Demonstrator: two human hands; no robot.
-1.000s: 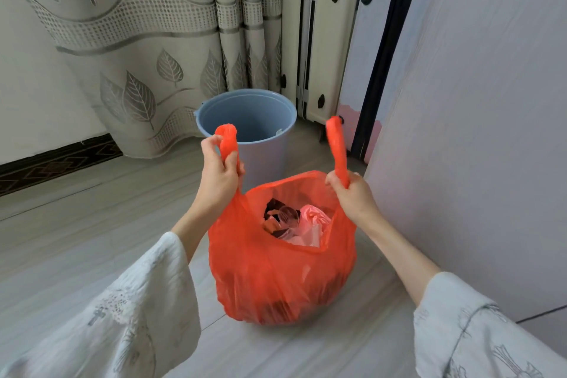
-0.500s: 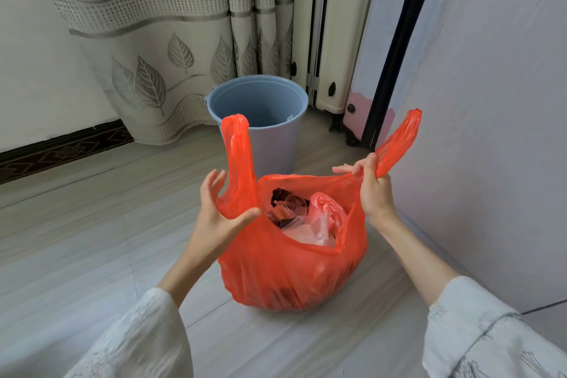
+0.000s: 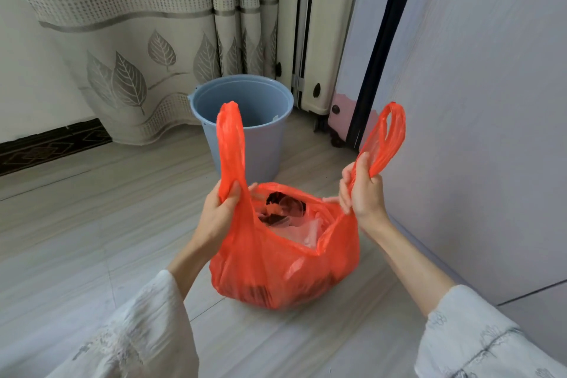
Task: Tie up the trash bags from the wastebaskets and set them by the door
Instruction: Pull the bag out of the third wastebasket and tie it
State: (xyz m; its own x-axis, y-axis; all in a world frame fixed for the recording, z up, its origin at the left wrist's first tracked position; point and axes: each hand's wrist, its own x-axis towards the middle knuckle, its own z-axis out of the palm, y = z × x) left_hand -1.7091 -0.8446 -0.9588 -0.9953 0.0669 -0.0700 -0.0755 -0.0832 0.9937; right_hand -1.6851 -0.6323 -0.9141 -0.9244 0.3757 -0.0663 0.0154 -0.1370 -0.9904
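The bag [image 3: 282, 258] sits on the floor [image 3: 92, 239] in front of the bin [image 3: 245, 126], mouth open. The left hand [image 3: 219, 215] and right hand [image 3: 363, 193] each grip a handle, raised apart. Tying is starting; next, probably cross the handles and knot.

The bag [image 3: 276, 270] is thin orange plastic, glossy and crinkled, sheer enough that dark shapes show through its lower wall, and clear crumpled plastic film [image 3: 294, 224] lies in its mouth. At twelve o'clock from it the bin [image 3: 245, 138] is smooth blue-grey plastic with a dull sheen, and beyond that, at eleven o'clock, the curtain [image 3: 138, 49] is matt woven cloth with a leaf pattern and mesh-like bands. The floor [image 3: 92, 239] looks like pale wood-grain board with a soft satin finish, the panel [image 3: 491, 101] at three o'clock is smooth and matt, and the sleeves [image 3: 147, 341] are white, slightly rough cloth.
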